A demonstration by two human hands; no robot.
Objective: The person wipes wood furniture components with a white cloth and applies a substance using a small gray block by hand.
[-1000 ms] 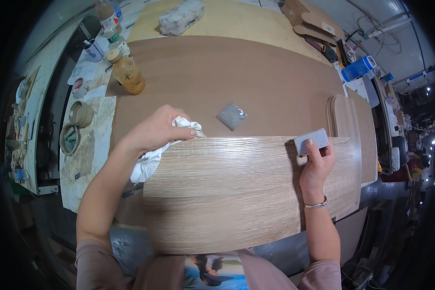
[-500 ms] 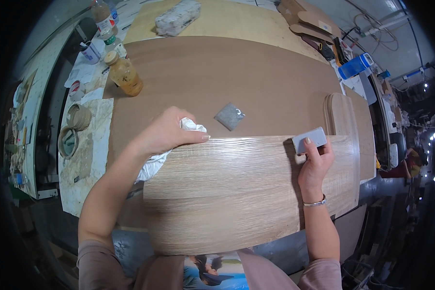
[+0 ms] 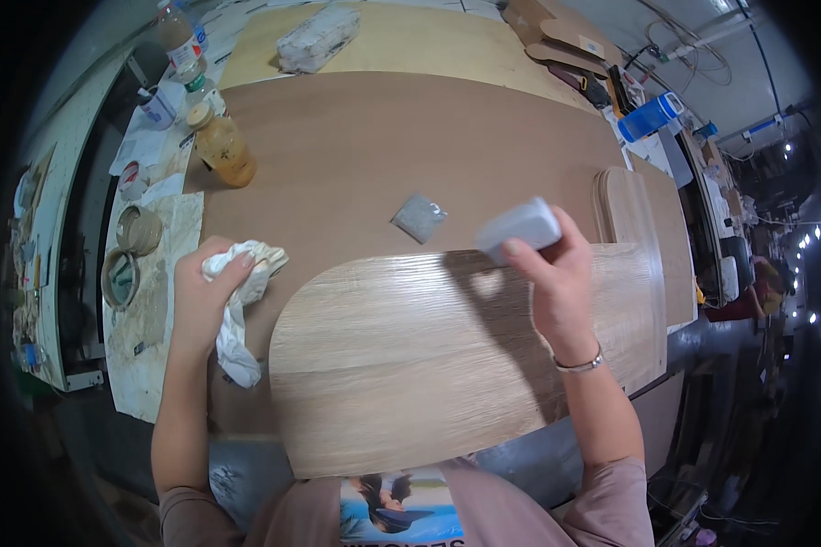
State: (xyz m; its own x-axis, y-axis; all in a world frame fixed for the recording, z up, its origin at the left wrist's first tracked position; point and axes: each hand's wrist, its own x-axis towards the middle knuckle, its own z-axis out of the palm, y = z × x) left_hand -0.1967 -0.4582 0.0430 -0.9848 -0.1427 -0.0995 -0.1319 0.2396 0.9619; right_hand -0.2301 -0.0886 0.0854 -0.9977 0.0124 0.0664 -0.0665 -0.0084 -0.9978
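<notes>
A wood-grain board (image 3: 401, 356) with a rounded far-left corner lies in front of me and juts past the near table edge. Left of that corner, my left hand (image 3: 205, 287) is closed round a crumpled white cloth (image 3: 237, 333), which hangs down beside the board. My right hand (image 3: 561, 283) grips a grey rectangular block (image 3: 523, 228) between thumb and fingers. It is held up over the board's far edge and throws a shadow on the wood. Past that edge, a small clear packet (image 3: 420, 218) with grey contents lies on the brown sheet.
More wood-grain boards (image 3: 616, 196) are stacked at the right. At the left stand a bottle of orange-brown liquid (image 3: 221, 150), a round tub (image 3: 139, 230) and an open can (image 3: 120, 278). A white wrapped bundle (image 3: 319, 39) lies at the back; a blue bottle (image 3: 650, 117) sits far right.
My left hand has moved left, off the board's corner, taking the cloth along. My right hand has lifted the block and shifted left. The view has moved slightly.
</notes>
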